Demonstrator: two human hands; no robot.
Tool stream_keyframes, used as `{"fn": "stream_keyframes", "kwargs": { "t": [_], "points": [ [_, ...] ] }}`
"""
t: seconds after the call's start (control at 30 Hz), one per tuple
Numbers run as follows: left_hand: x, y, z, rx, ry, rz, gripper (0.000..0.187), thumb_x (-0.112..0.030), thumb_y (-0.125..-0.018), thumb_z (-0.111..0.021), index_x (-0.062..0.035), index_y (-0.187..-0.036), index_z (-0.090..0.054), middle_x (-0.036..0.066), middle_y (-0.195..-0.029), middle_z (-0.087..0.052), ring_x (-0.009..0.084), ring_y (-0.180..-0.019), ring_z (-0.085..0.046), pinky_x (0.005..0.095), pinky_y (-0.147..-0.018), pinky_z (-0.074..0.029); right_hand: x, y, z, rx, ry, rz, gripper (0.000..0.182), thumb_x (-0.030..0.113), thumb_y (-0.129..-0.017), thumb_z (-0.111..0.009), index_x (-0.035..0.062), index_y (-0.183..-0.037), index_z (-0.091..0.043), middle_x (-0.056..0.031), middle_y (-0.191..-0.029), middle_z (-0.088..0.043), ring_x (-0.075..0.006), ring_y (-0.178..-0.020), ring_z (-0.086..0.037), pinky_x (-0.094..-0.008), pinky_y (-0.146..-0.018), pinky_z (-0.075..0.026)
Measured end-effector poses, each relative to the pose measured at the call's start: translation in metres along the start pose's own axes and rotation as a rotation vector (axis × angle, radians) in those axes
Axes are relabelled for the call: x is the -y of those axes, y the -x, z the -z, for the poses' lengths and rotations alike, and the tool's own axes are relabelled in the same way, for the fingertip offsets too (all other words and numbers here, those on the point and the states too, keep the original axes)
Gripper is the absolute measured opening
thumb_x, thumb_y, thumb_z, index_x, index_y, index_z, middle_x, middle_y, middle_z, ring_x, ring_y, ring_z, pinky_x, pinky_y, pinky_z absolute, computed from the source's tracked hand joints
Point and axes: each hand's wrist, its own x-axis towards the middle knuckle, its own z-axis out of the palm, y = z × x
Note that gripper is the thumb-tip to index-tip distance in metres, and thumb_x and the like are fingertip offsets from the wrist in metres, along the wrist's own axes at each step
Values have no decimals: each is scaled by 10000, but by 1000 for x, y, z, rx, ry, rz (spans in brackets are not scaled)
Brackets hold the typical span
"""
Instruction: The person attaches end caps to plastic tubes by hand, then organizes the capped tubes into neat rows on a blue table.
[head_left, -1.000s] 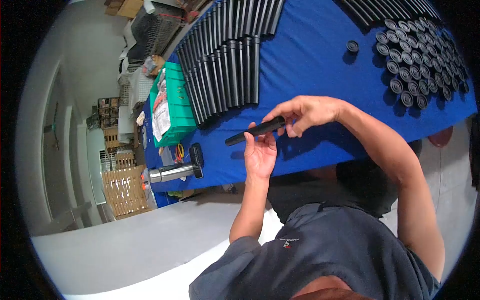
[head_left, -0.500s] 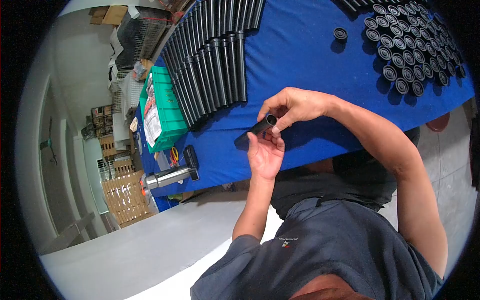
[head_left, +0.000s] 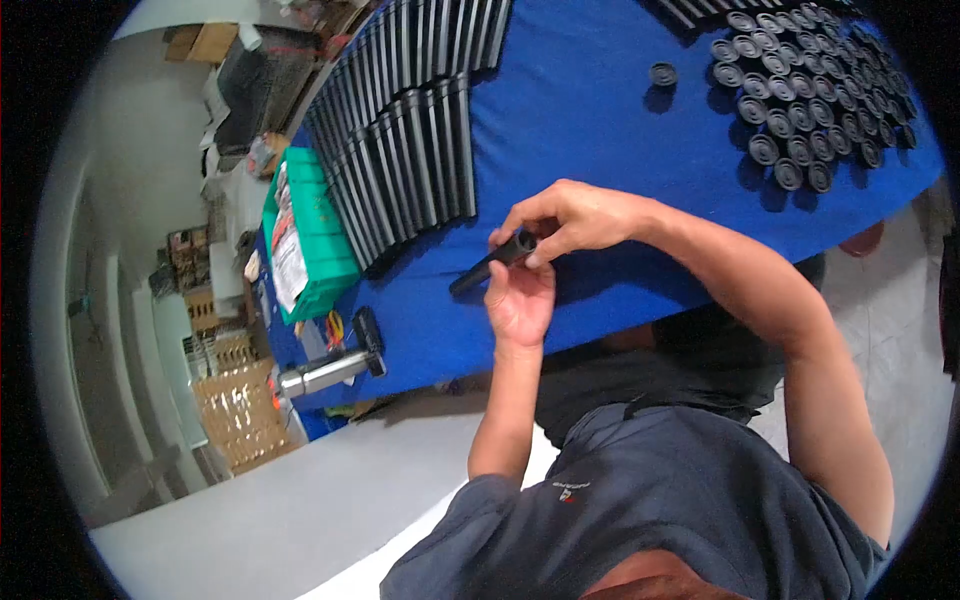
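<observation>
Over the near edge of the blue-covered table I hold a short black tube, tilted down to the left. My left hand cups it from below with the palm up. My right hand reaches in from the right, its fingertips pinching the tube's open right end. Both hands are shut on this one tube.
Rows of long black tubes lie side by side at the table's back left. Several black round caps cluster at the back right, and a single cap sits apart. A green crate and a silver cylinder stand at the left end.
The tube has turned in my hands, its open end swinging towards me and then back. My right fingers now close over that end. The view has drifted slightly.
</observation>
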Motion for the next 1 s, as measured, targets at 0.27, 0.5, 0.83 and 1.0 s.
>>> {"fn": "stream_keyframes", "kwargs": {
  "t": [0.27,0.5,0.83,1.0],
  "points": [
    [-27,-5,21,24,-274,-71,307,-19,-913,-705,-138,-1194,-670,241,-1413,-572,419,-1370,-499,540,-1115,-487,17,10,65,-1021,1324,194,434,211,-781,-738,88,-1186,-643,-159,-1224,-598,-373,-1162,-556,-535,-1014,-412],
    [-41,-8,29,87,-276,-62,315,-28,-908,-714,-145,-1195,-658,224,-1430,-566,402,-1358,-519,552,-1113,-482,-12,44,97,-949,1552,-585,357,103,-837,-619,35,-1187,-626,-199,-1225,-610,-383,-1190,-575,-508,-970,-475],
    [-33,-7,23,91,-300,-154,303,-58,-946,-689,-160,-1223,-623,224,-1381,-602,352,-1269,-609,531,-1070,-517,-9,41,98,-852,1341,-353,331,90,-875,-691,2,-1181,-602,-222,-1050,-647,-355,-943,-672,-466,-835,-554],
    [-34,-7,25,55,-277,-152,285,-95,-954,-695,-156,-1219,-612,221,-1341,-631,353,-1226,-639,520,-1042,-539,12,-2,23,-358,-218,-339,360,265,-984,-687,-37,-1173,-646,-109,-905,-686,-153,-769,-661,-320,-687,-545]
  ]
}}
